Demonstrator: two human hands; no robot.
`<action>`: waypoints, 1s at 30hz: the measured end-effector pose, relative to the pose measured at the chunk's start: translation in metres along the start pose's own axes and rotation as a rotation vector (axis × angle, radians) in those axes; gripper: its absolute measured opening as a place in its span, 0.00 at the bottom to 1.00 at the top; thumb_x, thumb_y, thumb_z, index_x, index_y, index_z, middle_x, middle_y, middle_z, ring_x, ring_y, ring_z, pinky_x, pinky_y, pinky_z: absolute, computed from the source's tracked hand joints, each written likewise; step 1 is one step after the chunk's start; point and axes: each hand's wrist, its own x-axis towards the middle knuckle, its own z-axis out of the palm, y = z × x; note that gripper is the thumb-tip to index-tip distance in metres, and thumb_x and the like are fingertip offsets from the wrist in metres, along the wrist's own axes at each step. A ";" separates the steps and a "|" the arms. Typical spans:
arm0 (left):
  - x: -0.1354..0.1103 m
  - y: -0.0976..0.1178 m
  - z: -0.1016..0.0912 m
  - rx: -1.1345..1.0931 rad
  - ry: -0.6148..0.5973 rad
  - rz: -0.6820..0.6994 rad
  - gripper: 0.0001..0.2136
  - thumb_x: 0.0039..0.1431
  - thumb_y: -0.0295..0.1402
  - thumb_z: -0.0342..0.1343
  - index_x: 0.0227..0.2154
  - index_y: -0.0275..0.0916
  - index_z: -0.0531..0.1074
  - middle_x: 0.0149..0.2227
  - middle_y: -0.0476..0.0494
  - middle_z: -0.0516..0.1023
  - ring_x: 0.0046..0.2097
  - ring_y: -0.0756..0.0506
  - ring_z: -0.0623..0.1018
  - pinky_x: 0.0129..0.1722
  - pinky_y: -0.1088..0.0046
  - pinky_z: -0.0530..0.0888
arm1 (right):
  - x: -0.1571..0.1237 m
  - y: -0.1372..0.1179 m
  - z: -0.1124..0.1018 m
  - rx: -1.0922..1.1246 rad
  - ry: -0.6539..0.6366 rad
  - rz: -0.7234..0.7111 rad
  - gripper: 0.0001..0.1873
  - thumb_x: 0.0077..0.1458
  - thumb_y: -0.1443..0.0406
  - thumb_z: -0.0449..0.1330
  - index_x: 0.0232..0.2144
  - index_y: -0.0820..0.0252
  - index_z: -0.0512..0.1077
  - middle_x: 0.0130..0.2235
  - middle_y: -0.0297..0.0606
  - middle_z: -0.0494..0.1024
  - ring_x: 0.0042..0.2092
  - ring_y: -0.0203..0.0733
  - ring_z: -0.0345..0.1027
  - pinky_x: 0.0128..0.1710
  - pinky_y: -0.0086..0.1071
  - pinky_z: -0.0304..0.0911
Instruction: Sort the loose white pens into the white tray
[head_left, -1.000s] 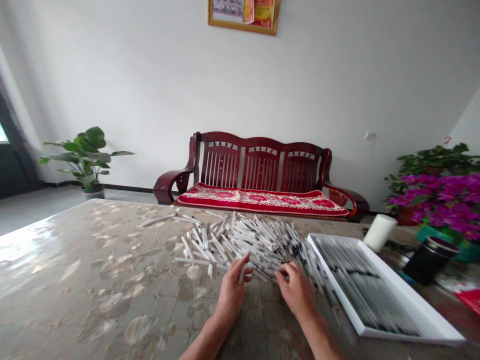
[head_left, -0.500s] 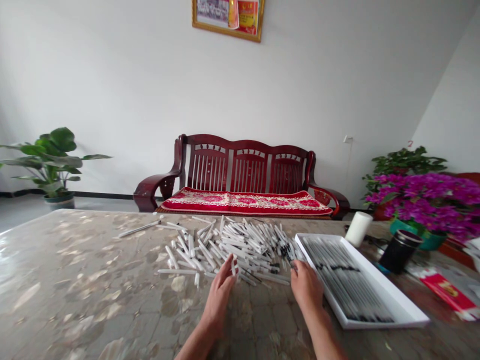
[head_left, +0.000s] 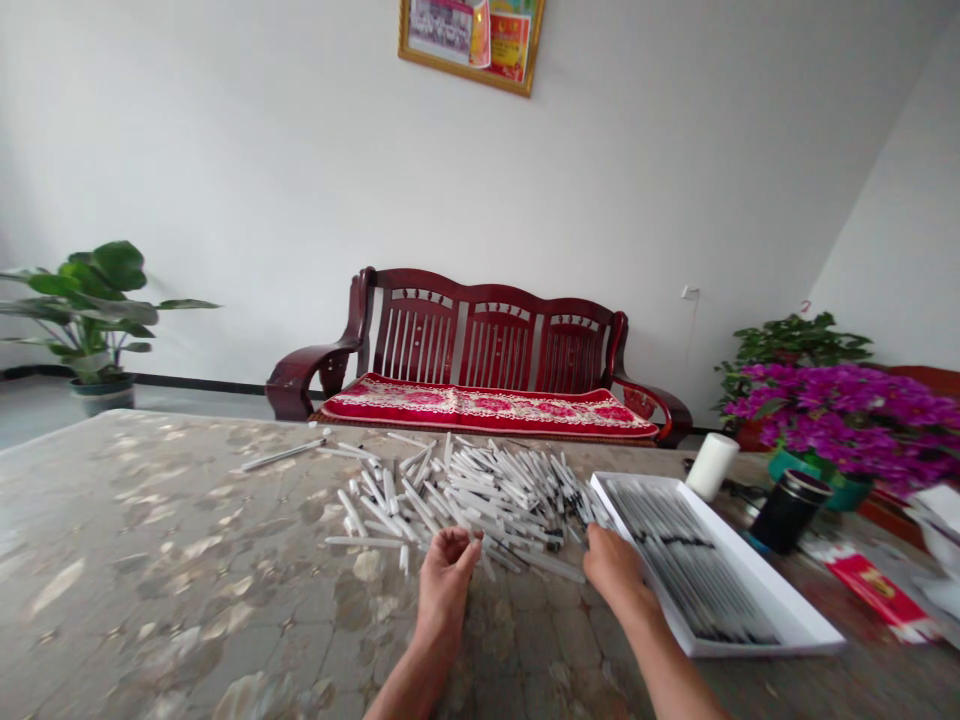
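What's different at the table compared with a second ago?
The right hand has moved right, from the near edge of the loose pens to beside the white tray. The left hand has curled its fingers in toward the thumb, staying by the pile. Whether either hand grips or released anything is unclear. The tray, white cylinder and black cup stayed put.
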 end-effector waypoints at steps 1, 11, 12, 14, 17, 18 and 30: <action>0.000 0.001 0.000 0.011 0.016 -0.021 0.20 0.32 0.41 0.71 0.27 0.40 0.70 0.27 0.46 0.80 0.29 0.47 0.77 0.29 0.74 0.69 | 0.000 0.001 -0.001 0.001 0.001 -0.005 0.18 0.53 0.78 0.50 0.37 0.62 0.77 0.38 0.50 0.82 0.41 0.48 0.78 0.34 0.32 0.60; -0.005 0.002 0.005 -0.081 -0.049 -0.146 0.22 0.33 0.50 0.70 0.26 0.38 0.73 0.28 0.47 0.78 0.28 0.49 0.76 0.27 0.76 0.70 | -0.001 -0.022 -0.021 0.780 0.083 -0.075 0.10 0.54 0.59 0.54 0.27 0.55 0.72 0.27 0.34 0.77 0.29 0.41 0.71 0.24 0.29 0.58; -0.004 0.001 0.005 -0.078 -0.054 -0.153 0.22 0.34 0.51 0.69 0.25 0.38 0.73 0.28 0.47 0.78 0.28 0.49 0.76 0.27 0.76 0.70 | -0.005 -0.031 -0.026 0.962 0.039 -0.073 0.11 0.54 0.56 0.54 0.27 0.55 0.71 0.26 0.33 0.77 0.27 0.40 0.70 0.22 0.28 0.58; -0.003 0.001 0.004 -0.032 -0.060 -0.121 0.21 0.37 0.51 0.67 0.26 0.39 0.73 0.28 0.47 0.78 0.28 0.49 0.76 0.26 0.76 0.70 | -0.014 -0.050 -0.036 1.259 -0.005 -0.055 0.15 0.51 0.52 0.57 0.29 0.56 0.71 0.27 0.33 0.76 0.25 0.40 0.69 0.18 0.27 0.57; -0.004 0.001 0.002 0.144 -0.075 0.068 0.15 0.45 0.47 0.64 0.29 0.41 0.76 0.25 0.48 0.76 0.28 0.47 0.74 0.27 0.75 0.68 | -0.026 -0.073 -0.055 1.524 0.002 -0.058 0.20 0.47 0.49 0.62 0.34 0.58 0.71 0.29 0.34 0.77 0.26 0.38 0.68 0.19 0.27 0.60; -0.005 0.002 0.001 0.218 -0.087 0.149 0.12 0.47 0.45 0.63 0.29 0.42 0.77 0.26 0.48 0.76 0.29 0.46 0.74 0.28 0.75 0.69 | -0.029 -0.078 -0.060 1.570 0.005 -0.061 0.21 0.46 0.49 0.63 0.36 0.58 0.71 0.30 0.34 0.77 0.26 0.38 0.68 0.20 0.28 0.62; -0.014 -0.003 -0.005 0.886 -0.173 0.569 0.10 0.59 0.33 0.54 0.35 0.47 0.81 0.33 0.45 0.78 0.36 0.44 0.77 0.37 0.73 0.70 | -0.031 -0.059 -0.063 1.106 0.381 -0.276 0.15 0.59 0.55 0.55 0.38 0.57 0.75 0.34 0.39 0.78 0.36 0.44 0.70 0.36 0.35 0.66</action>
